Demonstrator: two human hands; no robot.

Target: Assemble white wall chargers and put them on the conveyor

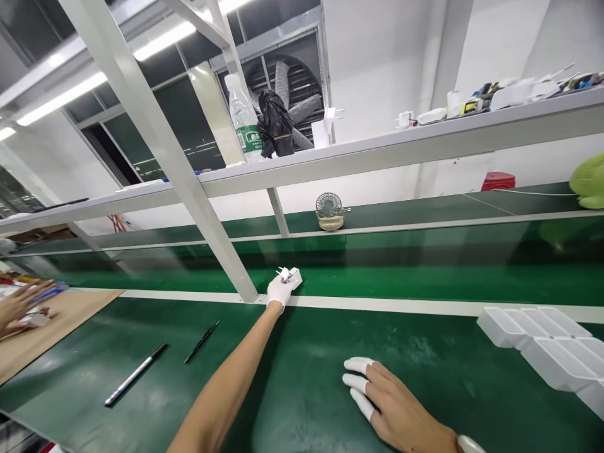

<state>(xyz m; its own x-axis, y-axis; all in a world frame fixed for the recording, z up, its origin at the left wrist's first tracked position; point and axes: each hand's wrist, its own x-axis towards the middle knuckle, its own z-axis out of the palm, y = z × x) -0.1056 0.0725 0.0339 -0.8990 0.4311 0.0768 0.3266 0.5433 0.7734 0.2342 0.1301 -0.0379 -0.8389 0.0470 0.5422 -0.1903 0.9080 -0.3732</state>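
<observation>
My left hand (279,292), in a white glove, reaches forward over the white strip at the table's far edge. Its fingers are closed on a white plug adapter (295,277) with metal prongs sticking out; part of it is hidden by the glove. White finger cots cover several fingertips of my right hand (389,402), which is low over the green tabletop (321,377) with its fingers apart and nothing in them. Left of my forearm lie a black pen (202,342) and a silver marker-like stick (136,375) with a dark end.
White plastic bins (561,358) stand at the right. Beyond the strip runs a green belt (401,283), with a small fan (329,211) behind it. A slanted white post (189,182) meets the table left of my hand. Another person's hand (21,305) is over brown cardboard (70,321).
</observation>
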